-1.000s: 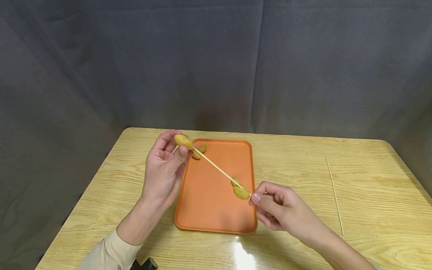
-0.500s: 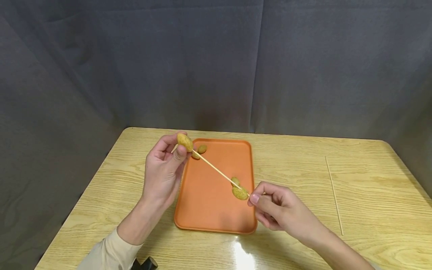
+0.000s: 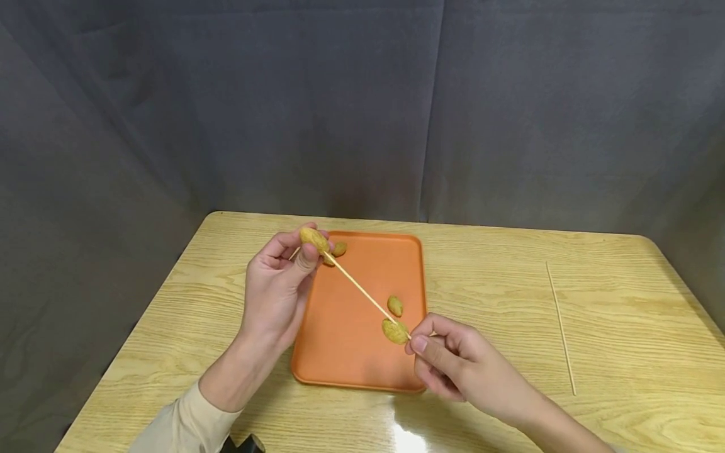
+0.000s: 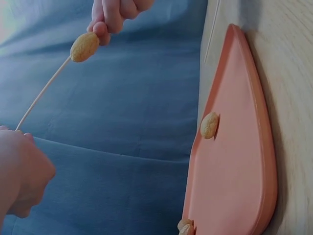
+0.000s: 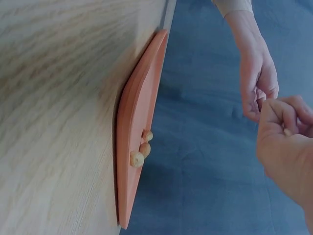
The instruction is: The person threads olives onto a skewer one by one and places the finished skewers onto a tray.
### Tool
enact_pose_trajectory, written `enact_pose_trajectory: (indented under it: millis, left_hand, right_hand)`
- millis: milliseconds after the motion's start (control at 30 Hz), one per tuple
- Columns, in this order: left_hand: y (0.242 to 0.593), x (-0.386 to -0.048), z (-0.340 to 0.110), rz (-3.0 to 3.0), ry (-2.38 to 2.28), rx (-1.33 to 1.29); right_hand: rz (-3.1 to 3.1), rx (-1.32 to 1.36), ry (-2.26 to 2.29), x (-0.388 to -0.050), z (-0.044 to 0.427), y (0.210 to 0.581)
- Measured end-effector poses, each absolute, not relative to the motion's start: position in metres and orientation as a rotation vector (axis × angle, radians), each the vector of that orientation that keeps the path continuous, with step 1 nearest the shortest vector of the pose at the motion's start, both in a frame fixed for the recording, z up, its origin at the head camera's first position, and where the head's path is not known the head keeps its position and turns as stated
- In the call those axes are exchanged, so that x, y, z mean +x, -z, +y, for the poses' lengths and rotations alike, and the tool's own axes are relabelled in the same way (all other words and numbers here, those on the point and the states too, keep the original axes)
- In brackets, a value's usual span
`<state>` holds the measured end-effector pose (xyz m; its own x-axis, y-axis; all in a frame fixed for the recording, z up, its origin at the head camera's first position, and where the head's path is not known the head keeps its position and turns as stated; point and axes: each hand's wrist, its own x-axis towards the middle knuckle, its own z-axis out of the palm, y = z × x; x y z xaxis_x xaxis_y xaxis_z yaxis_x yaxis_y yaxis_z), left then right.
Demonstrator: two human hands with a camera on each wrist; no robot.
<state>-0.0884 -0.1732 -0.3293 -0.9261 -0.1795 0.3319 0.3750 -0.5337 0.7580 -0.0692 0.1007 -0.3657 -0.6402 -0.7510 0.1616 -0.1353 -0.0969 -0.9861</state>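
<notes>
A thin wooden skewer [image 3: 360, 288] slants above the orange tray [image 3: 357, 352], with a yellow-brown oval piece [image 3: 394, 331] on its lower right end and another [image 3: 314, 240] at its upper left end. My left hand [image 3: 274, 292] pinches the upper left piece between thumb and fingers. Beside the lower piece, my right hand [image 3: 453, 362] pinches the skewer's right end. The left wrist view shows that lower piece [image 4: 84, 47] against the right hand's fingertips. In the right wrist view both hands appear, but the skewer is mostly hidden.
One loose oval piece [image 3: 395, 306] lies on the tray's right side, and two more [image 3: 339, 249] at its far left corner, partly behind the left hand. A second skewer [image 3: 561, 327] lies on the table at right. A black object [image 3: 249, 444] shows at the near edge.
My right hand and the lower piece have moved slightly left and nearer, uncovering the loose piece on the tray. My left hand and its piece have shifted slightly right.
</notes>
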Motion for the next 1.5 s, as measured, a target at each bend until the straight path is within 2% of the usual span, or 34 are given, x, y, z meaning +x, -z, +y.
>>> enact_pose_trajectory:
  millis: [1200,1500]
  left_hand:
    - [0.332,-0.08,-0.161,-1.383,2.626,-0.159]
    - [0.334,-0.078,-0.158,-1.383,2.609,-0.189]
  right_hand:
    - [1.644,-0.858,1.904,-0.061,0.095,0.374]
    - [1.647,-0.828,1.9,-0.062,0.094,0.374]
